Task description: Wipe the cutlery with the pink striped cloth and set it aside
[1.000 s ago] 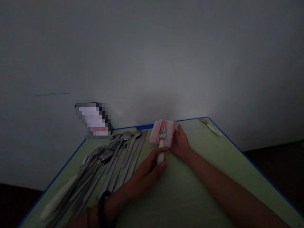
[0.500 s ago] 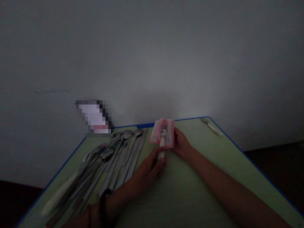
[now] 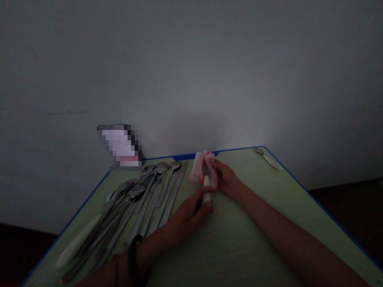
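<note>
My left hand (image 3: 194,209) is closed around the white handle of a fork (image 3: 206,182), which points away from me above the table. A pink and white cloth (image 3: 200,169) is folded about the fork's head, so its tines are hidden. My right hand (image 3: 227,179) pinches the cloth from the right side, with its fingers partly behind the fabric. Left of my hands lies a spread of metal cutlery (image 3: 161,191), with several spoons, knives and forks side by side and overlapping.
A light green table (image 3: 239,239) with a blue edge stands against a grey wall (image 3: 191,71). At its far right corner lies a white-handled utensil (image 3: 271,160). A pixelated, screen-like object (image 3: 119,145) leans on the wall at the back left.
The cloth has been folded over the fork's head, covering the tines that showed before. My right fingers have closed in toward the fork. The left hand keeps its hold on the handle.
</note>
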The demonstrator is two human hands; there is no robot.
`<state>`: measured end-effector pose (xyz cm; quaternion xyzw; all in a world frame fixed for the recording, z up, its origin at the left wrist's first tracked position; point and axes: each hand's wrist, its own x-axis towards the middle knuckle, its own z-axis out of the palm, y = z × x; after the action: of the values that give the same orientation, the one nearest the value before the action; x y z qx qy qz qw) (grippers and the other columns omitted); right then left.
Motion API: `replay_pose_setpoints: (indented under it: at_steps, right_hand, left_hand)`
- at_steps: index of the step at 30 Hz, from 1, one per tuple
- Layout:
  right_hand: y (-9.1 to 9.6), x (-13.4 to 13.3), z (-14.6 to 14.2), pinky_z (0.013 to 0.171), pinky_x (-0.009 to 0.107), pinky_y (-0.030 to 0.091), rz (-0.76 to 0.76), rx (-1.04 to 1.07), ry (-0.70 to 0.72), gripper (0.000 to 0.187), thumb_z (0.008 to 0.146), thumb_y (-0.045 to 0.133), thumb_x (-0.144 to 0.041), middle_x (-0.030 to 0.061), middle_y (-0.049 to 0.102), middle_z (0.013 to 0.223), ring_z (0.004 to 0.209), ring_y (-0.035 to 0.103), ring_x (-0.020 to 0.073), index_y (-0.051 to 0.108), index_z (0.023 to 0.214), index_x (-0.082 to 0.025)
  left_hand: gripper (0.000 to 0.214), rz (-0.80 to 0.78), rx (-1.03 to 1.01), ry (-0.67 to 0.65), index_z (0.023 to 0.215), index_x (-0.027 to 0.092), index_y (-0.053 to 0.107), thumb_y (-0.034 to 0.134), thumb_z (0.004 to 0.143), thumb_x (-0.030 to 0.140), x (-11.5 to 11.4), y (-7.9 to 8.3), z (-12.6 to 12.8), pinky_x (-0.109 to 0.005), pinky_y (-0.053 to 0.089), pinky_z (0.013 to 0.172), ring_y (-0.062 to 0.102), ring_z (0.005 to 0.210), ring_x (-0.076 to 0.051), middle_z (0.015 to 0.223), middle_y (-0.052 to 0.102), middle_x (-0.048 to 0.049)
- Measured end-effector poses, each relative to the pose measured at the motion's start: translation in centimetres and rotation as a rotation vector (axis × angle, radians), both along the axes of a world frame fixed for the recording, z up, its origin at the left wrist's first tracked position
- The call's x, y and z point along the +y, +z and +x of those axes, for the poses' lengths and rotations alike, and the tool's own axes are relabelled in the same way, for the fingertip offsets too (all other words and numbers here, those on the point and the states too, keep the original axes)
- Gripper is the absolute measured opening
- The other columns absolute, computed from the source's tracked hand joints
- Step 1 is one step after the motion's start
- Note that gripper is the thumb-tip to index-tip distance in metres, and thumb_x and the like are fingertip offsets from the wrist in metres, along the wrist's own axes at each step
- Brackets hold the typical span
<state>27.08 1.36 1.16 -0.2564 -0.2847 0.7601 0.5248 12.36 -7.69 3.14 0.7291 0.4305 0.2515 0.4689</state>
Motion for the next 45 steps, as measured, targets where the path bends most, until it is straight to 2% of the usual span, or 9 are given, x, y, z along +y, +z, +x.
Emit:
replay_pose_setpoints:
  at_steps: [7, 15, 20, 25, 31, 34, 37, 41, 45]
  right_hand:
    - [-0.3, -0.2, -0.1, 0.057, 0.024, 0.044, 0.032, -0.146, 0.029, 0.017, 0.066, 0.070, -0.022, -0.0008, 0.065, 0.067, 0.058, 0.056, 0.0105, 0.064, 0.080, -0.014]
    - [-0.6, -0.1, 0.0, 0.061, 0.024, 0.044, 0.074, -0.153, 0.051, 0.022, 0.067, 0.072, -0.024, -0.0010, 0.066, 0.072, 0.062, 0.056, 0.0102, 0.063, 0.085, -0.016]
    - [-0.3, 0.0, -0.1, 0.062, 0.025, 0.044, 0.049, -0.122, 0.035, 0.023, 0.073, 0.067, -0.035, -0.0007, 0.065, 0.070, 0.061, 0.056, 0.0116, 0.063, 0.086, -0.016]
    - [0.3, 0.2, -0.2, 0.074, 0.030, 0.048, -0.042, 0.050, 0.062, 0.036, 0.086, 0.045, -0.048, 0.0026, 0.067, 0.073, 0.075, 0.062, 0.0168, 0.063, 0.091, -0.017]
    - [0.7, 0.2, -0.2, 0.080, 0.032, 0.049, -0.084, 0.067, -0.007, 0.027, 0.085, 0.040, -0.032, 0.0025, 0.068, 0.072, 0.082, 0.063, 0.0184, 0.063, 0.084, -0.017]
    - [0.8, 0.2, -0.3, 0.079, 0.031, 0.049, -0.111, 0.029, -0.020, 0.024, 0.083, 0.042, -0.026, 0.0024, 0.067, 0.067, 0.078, 0.063, 0.0178, 0.063, 0.076, -0.017]
    - [0.7, 0.2, -0.4, 0.076, 0.029, 0.049, -0.115, -0.021, -0.019, 0.020, 0.081, 0.047, -0.025, 0.0013, 0.065, 0.063, 0.070, 0.062, 0.0159, 0.063, 0.073, -0.016]
    - [0.2, 0.1, -0.4, 0.075, 0.028, 0.049, -0.089, -0.044, 0.026, 0.017, 0.081, 0.052, -0.027, 0.0015, 0.066, 0.067, 0.071, 0.062, 0.0152, 0.065, 0.079, -0.016]
    - [-0.3, 0.3, -0.4, 0.076, 0.030, 0.049, -0.060, -0.050, 0.045, 0.019, 0.082, 0.054, -0.030, 0.0035, 0.069, 0.075, 0.075, 0.063, 0.0161, 0.065, 0.086, -0.016]
  left_hand:
    - [0.038, 0.049, 0.071, -0.029, 0.126, 0.024, 0.043, 0.038, 0.092, 0.038, 0.0, 0.1, -0.3, -0.027, 0.039, 0.065, 0.049, 0.071, -0.015, 0.078, 0.051, 0.0014]
    - [0.037, 0.060, 0.062, -0.014, 0.125, 0.024, 0.045, 0.040, 0.091, 0.039, -0.1, -0.1, -0.3, -0.026, 0.040, 0.064, 0.049, 0.071, -0.014, 0.078, 0.051, 0.0010]
    - [0.038, -0.003, -0.158, 0.010, 0.128, 0.022, 0.040, 0.033, 0.095, 0.037, 0.1, -0.7, 0.0, -0.024, 0.041, 0.058, 0.046, 0.060, -0.011, 0.074, 0.047, 0.0022]
    - [0.037, -0.035, -0.306, 0.116, 0.127, 0.021, 0.038, 0.029, 0.096, 0.039, 0.4, -1.3, 0.1, -0.021, 0.035, 0.051, 0.041, 0.052, -0.008, 0.067, 0.043, 0.0044]
    - [0.035, -0.060, -0.290, 0.057, 0.127, 0.021, 0.038, 0.035, 0.095, 0.035, 0.3, -1.3, -0.2, -0.022, 0.036, 0.055, 0.043, 0.056, -0.009, 0.067, 0.044, 0.0047]
    - [0.035, -0.002, -0.229, 0.038, 0.126, 0.024, 0.039, 0.043, 0.091, 0.027, 0.3, -1.1, -0.3, -0.023, 0.038, 0.059, 0.044, 0.062, -0.010, 0.075, 0.046, 0.0035]
    - [0.038, 0.016, -0.192, 0.036, 0.128, 0.025, 0.036, 0.043, 0.091, 0.025, 0.2, -1.0, -0.3, -0.023, 0.039, 0.059, 0.045, 0.063, -0.009, 0.082, 0.047, 0.0021]
    - [0.039, 0.022, -0.169, 0.069, 0.130, 0.023, 0.032, 0.039, 0.093, 0.029, 0.3, -1.1, -0.1, -0.023, 0.039, 0.056, 0.043, 0.057, -0.009, 0.075, 0.047, 0.0035]
    - [0.046, -0.003, -0.267, 0.081, 0.133, 0.025, 0.022, 0.042, 0.092, 0.031, 0.5, -1.2, 0.2, -0.019, 0.038, 0.049, 0.043, 0.052, -0.006, 0.076, 0.048, 0.0042]
